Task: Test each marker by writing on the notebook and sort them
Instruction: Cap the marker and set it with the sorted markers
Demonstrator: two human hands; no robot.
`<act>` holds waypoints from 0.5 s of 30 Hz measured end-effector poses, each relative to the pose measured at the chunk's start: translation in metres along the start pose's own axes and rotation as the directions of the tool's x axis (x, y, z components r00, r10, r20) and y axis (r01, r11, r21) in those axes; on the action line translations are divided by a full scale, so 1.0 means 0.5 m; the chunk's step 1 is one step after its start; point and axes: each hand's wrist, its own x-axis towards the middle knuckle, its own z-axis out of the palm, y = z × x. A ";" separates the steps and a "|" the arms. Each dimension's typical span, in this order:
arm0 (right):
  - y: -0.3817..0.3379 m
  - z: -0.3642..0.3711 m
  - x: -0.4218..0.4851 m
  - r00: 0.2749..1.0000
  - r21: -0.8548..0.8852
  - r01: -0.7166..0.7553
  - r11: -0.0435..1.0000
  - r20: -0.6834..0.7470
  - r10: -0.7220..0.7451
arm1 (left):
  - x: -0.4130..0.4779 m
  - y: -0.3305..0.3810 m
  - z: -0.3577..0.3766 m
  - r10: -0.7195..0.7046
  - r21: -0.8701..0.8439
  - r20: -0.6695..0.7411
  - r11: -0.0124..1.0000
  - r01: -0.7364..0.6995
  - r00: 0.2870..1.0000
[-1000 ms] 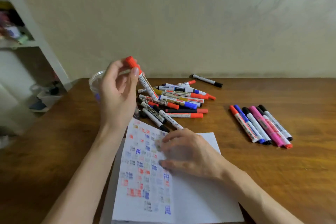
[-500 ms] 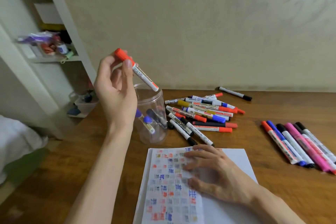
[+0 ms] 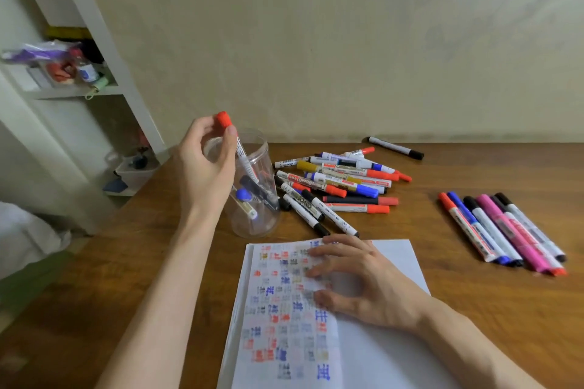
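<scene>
— Where is the marker being sorted?
— The red-capped marker (image 3: 242, 156) hangs cap-up and tilted from the left hand (image 3: 202, 174). Its lower end is down inside the mouth of the clear jar (image 3: 264, 224).
— And the fingers?
— The left fingers (image 3: 228, 148) pinch the marker just under its red cap, thumb against fingertips. The right hand (image 3: 369, 284) rests on the notebook (image 3: 398, 259) with fingers spread and a little bent, tips on the page, holding nothing.
— What is in the jar?
— A few markers lean inside, one blue-capped and one black. The jar stands on the tabletop (image 3: 474, 309) just beyond the notebook's far left corner.
— The rest?
— A loose pile of markers (image 3: 344, 181) lies just right of the jar. A lone black marker (image 3: 395, 147) lies behind it, near the wall. A neat row of markers (image 3: 505, 230) lies side by side, well off to the right. The notebook's left half is full of small red, blue and dark scribbles.
</scene>
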 end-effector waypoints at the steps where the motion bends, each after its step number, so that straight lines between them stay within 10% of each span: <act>1: -0.001 -0.002 0.001 1.000 -0.004 -0.002 1.000 0.008 0.002 | 0.000 -0.003 0.000 -0.007 0.014 0.002 1.000 0.007 1.000; 15: 0.004 -0.007 0.007 1.000 0.010 -0.014 1.000 0.028 0.014 | -0.004 -0.008 -0.003 -0.065 0.051 0.107 0.997 0.060 0.992</act>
